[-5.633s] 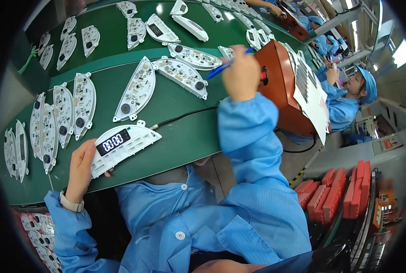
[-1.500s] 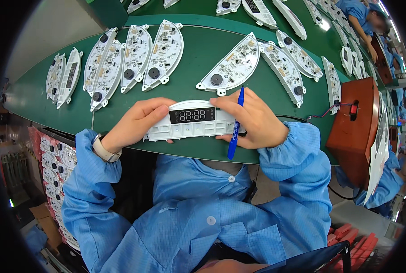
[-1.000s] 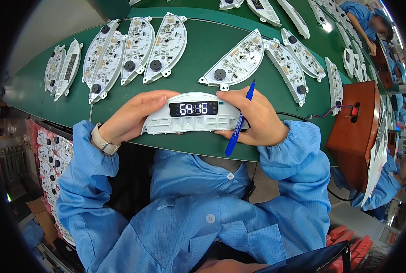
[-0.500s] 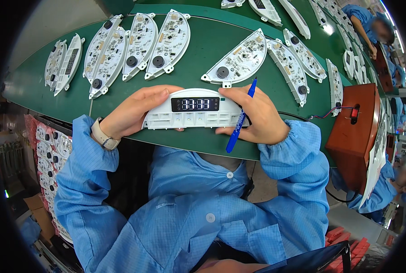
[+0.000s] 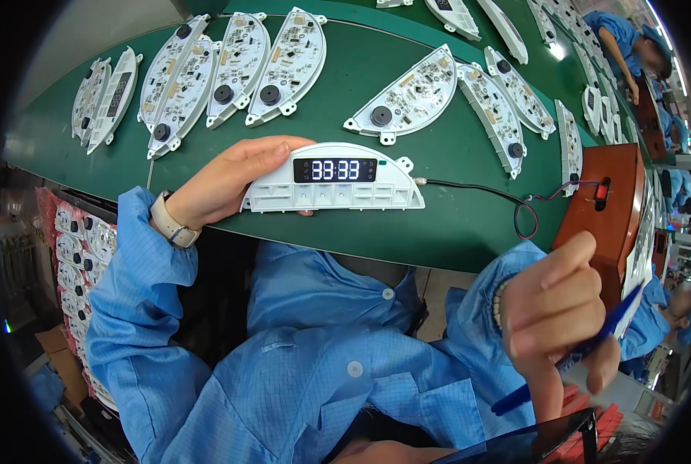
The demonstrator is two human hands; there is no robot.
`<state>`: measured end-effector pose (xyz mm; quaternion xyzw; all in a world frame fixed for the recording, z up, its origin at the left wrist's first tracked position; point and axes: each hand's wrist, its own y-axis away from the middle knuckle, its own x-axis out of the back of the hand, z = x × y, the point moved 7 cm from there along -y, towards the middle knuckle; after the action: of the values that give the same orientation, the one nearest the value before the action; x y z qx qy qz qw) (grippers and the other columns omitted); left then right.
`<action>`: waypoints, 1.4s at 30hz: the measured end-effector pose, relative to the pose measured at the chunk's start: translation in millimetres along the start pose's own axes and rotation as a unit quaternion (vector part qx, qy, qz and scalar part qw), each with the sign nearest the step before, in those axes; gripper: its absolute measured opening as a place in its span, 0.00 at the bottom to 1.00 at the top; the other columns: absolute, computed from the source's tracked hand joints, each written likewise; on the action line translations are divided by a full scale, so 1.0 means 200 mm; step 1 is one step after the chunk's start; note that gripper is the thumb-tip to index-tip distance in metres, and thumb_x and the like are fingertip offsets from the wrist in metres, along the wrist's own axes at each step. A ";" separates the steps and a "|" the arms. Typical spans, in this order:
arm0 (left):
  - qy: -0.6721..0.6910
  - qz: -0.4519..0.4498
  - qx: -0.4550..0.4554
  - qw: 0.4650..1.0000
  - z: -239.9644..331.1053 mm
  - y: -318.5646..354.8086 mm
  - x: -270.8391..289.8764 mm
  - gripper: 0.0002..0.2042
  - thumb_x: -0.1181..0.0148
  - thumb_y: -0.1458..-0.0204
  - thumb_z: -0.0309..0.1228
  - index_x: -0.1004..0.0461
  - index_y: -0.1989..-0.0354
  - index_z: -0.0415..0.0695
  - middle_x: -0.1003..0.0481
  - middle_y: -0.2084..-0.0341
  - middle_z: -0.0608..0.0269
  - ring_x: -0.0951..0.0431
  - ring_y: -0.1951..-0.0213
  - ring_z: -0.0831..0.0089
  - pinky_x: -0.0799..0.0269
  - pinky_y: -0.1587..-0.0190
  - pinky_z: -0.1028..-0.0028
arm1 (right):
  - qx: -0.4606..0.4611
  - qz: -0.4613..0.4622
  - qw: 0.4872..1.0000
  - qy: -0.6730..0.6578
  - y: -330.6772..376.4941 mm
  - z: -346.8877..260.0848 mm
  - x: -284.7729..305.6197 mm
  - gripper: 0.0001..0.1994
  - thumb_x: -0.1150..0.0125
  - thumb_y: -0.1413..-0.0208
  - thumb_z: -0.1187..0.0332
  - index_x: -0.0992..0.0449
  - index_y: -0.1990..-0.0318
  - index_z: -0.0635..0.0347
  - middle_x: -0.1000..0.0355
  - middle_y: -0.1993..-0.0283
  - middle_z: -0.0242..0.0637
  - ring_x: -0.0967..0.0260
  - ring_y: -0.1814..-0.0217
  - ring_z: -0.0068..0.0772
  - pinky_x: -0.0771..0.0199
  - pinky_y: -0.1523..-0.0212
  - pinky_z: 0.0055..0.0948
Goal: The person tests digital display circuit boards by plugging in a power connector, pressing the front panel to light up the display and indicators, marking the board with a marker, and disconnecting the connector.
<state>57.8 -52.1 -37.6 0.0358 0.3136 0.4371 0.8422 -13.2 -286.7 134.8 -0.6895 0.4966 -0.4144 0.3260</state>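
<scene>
My left hand grips the left end of a white half-moon display panel, thumb on top, just above the table's near edge. The panel's dark window shows lit white digits, and a row of small compartments runs below it. A black cable is plugged into the panel's right end. Off to the lower right, my right hand is raised away from the panel, its fingers curled around a blue marker pen. The hand is slightly blurred and covers the pen's middle.
Several white circuit-board panels lie across the green table, with another group at the right. The cable leads to a reddish-brown box. Panels in a pink-lined stack stand at the left. Co-workers sit at the far right.
My right hand has let go of the panel and moved down to the right with the marker pen. The cable at the panel's right end now shows. The lit digits look different.
</scene>
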 end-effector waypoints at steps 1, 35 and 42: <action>0.000 0.007 -0.004 1.000 0.00 0.00 0.01 0.22 0.58 0.36 0.38 0.39 0.41 0.34 0.28 0.51 0.52 0.22 0.55 0.65 0.26 0.50 0.69 | 0.005 0.012 1.000 0.001 0.00 -0.01 0.01 0.29 0.48 0.49 0.35 0.35 0.46 0.40 0.29 0.72 0.19 0.38 0.75 0.17 0.49 0.63 0.28; -0.008 -0.011 -0.001 1.000 0.00 0.00 0.00 0.22 0.58 0.36 0.37 0.41 0.40 0.34 0.30 0.49 0.51 0.24 0.52 0.65 0.25 0.50 0.67 | 0.053 0.072 0.982 0.165 -0.13 0.02 0.44 0.07 0.53 0.39 0.58 0.30 0.56 0.38 0.32 0.75 0.13 0.43 0.76 0.16 0.50 0.56 0.34; -0.035 0.012 -0.011 0.999 -0.01 0.01 0.01 0.26 0.58 0.37 0.42 0.43 0.40 0.32 0.30 0.49 0.48 0.24 0.52 0.60 0.25 0.51 0.61 | 0.057 0.069 0.984 0.156 -0.10 -0.01 0.56 0.07 0.53 0.39 0.58 0.30 0.57 0.38 0.32 0.75 0.13 0.43 0.76 0.16 0.50 0.56 0.34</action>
<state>57.4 -49.9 -39.2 0.0458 0.2785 0.4493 0.8476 11.2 -388.2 179.9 -0.5607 0.5632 -0.5209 0.3117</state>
